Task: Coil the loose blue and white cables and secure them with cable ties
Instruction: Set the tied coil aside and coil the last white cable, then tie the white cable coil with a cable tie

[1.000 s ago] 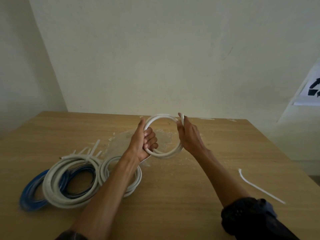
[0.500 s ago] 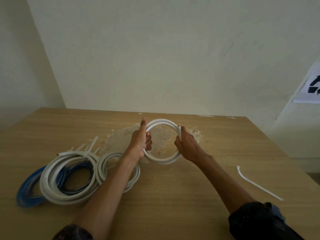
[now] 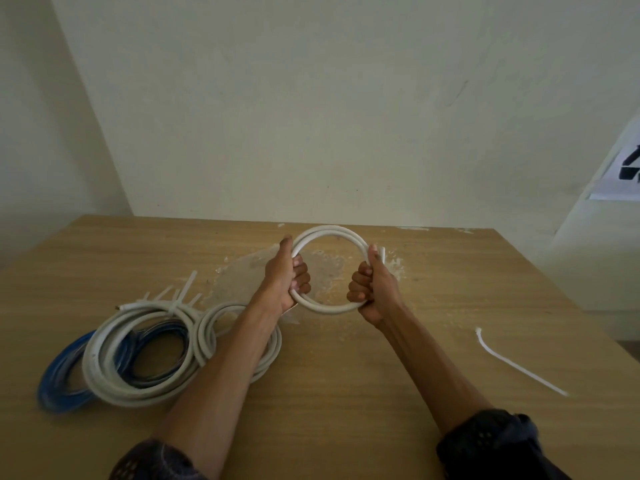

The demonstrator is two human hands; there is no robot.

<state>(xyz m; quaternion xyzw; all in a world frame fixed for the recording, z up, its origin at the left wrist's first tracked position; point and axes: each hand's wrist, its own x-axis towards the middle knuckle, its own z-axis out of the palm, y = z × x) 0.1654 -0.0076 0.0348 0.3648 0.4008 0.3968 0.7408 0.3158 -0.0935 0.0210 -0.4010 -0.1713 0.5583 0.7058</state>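
Left of the held white coil, on the wooden table: blue coil, large white coil overlapping it, smaller white coil partly under the left forearm. Left hand and right hand both fisted around opposite sides of the held coil, raised above the table. Right of the coil, well apart: loose white cable tie, flat on the table.

1. A wooden table fills the lower half of the view, its light top streaked with grain.
2. A pale, whitish smear of rubbed or flaking residue marks the table's middle, towards the far edge.
3. A plain cream wall rises behind the table.
4. At far right, a white sheet with black print hangs partly out of view.
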